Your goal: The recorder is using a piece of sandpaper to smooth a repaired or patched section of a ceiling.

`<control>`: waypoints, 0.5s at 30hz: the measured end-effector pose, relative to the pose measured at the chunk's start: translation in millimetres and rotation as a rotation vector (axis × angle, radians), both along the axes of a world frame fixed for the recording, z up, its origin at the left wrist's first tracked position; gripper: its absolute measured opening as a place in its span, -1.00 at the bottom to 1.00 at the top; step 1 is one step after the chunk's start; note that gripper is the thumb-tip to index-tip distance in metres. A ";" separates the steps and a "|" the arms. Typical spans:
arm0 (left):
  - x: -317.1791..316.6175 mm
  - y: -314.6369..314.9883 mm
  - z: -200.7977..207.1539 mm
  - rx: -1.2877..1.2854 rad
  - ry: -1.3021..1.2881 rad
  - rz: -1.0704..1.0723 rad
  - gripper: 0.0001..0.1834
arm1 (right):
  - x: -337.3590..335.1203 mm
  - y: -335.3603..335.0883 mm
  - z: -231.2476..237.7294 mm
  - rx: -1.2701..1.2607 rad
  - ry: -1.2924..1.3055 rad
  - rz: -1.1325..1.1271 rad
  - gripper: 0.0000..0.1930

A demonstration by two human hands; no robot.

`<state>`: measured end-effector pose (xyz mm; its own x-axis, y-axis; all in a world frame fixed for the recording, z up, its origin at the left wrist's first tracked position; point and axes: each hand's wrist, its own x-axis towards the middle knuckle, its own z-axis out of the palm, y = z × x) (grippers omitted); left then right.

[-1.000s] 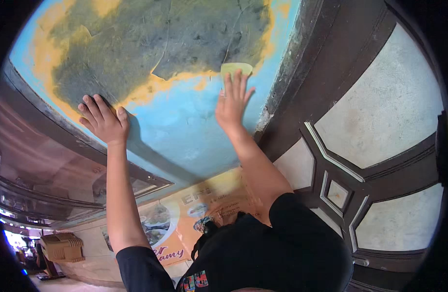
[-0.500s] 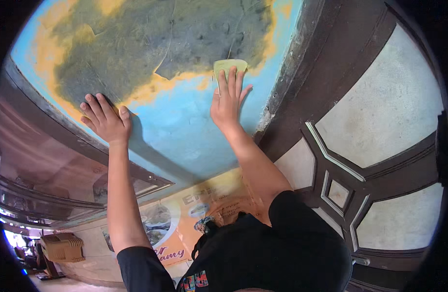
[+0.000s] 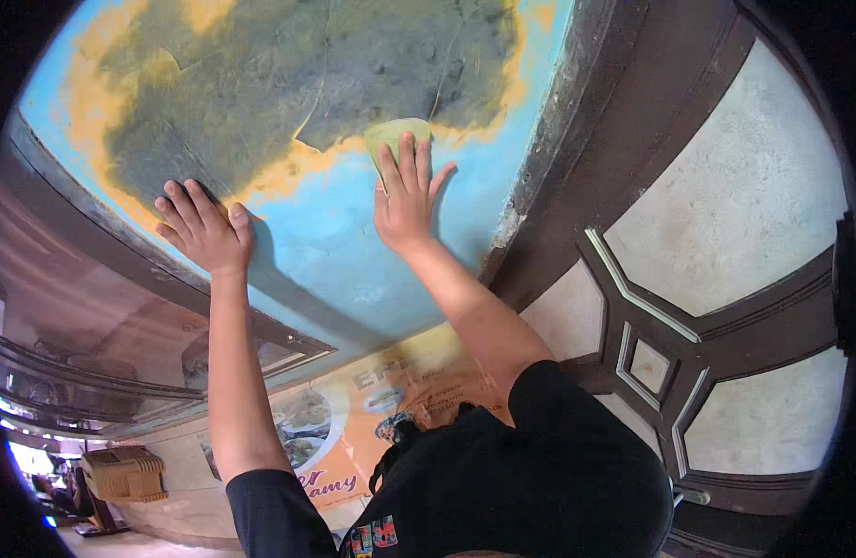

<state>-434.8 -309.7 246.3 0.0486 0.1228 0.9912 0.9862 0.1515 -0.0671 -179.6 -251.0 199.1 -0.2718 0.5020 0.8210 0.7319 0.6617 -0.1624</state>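
A wall panel in front of me is light blue, with a large dark grey worn patch edged in yellow-orange. My right hand presses a thin yellow-green sheet, which looks like sandpaper, against the patch's lower right border. Its middle fingers lie straight over the sheet, one finger stands out to the right, and the sheet's underside is hidden. Farther left, my left hand rests flat on the patch's lower left border, fingers spread and holding nothing.
Dark wooden framing borders the panel on the right, beside a brown door with pale panels. A glossy brown surface lies at left. Below are an orange printed poster and a stack of tan plastic chairs.
My right hand and the yellow-green sheet have slid left along the patch's border. The left hand stays in place.
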 end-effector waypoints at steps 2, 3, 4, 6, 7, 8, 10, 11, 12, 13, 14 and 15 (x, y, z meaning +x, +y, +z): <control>2.5 2.7 -0.2 -0.018 -0.006 -0.001 -0.29 | -9.8 -3.1 -1.0 0.019 0.103 0.043 -0.33; 0.0 1.9 -1.8 -0.021 -0.004 0.002 -0.29 | -10.3 -5.5 0.2 0.016 0.104 0.046 -0.33; -2.6 1.1 -3.5 -0.024 -0.012 0.006 -0.29 | -9.0 -7.4 2.0 -0.022 -0.081 0.050 -0.36; -3.2 2.2 -5.3 -0.024 -0.016 0.012 -0.28 | -10.0 -1.6 4.4 0.025 -0.141 -0.052 -0.39; -1.5 5.2 -4.4 -0.022 -0.016 0.010 -0.28 | -12.8 0.5 2.4 0.026 -0.141 -0.054 -0.39; -0.2 9.0 -3.0 -0.013 -0.013 0.002 -0.28 | -18.0 1.8 0.1 0.009 0.064 -0.006 -0.38; -2.3 10.9 -4.8 -0.011 -0.014 -0.002 -0.28 | -28.3 -0.8 -5.7 -0.017 -0.071 0.009 -0.39; -2.5 11.1 -6.5 -0.012 -0.014 -0.003 -0.28 | -26.6 -0.6 -7.7 -0.019 -0.071 0.009 -0.39; -3.2 11.8 -6.9 -0.006 -0.007 0.004 -0.28 | -23.8 0.5 -6.4 -0.031 -0.121 0.006 -0.40; -4.2 12.2 -6.9 0.000 -0.001 0.011 -0.28 | -22.2 1.7 -4.8 -0.042 -0.171 0.004 -0.41; -4.7 11.8 -7.4 -0.003 0.004 0.006 -0.29 | -23.0 5.5 -4.3 -0.014 0.084 0.014 -0.40; -4.5 12.6 -7.7 -0.003 0.004 0.006 -0.29 | -25.4 4.2 -3.4 -0.014 0.084 0.014 -0.40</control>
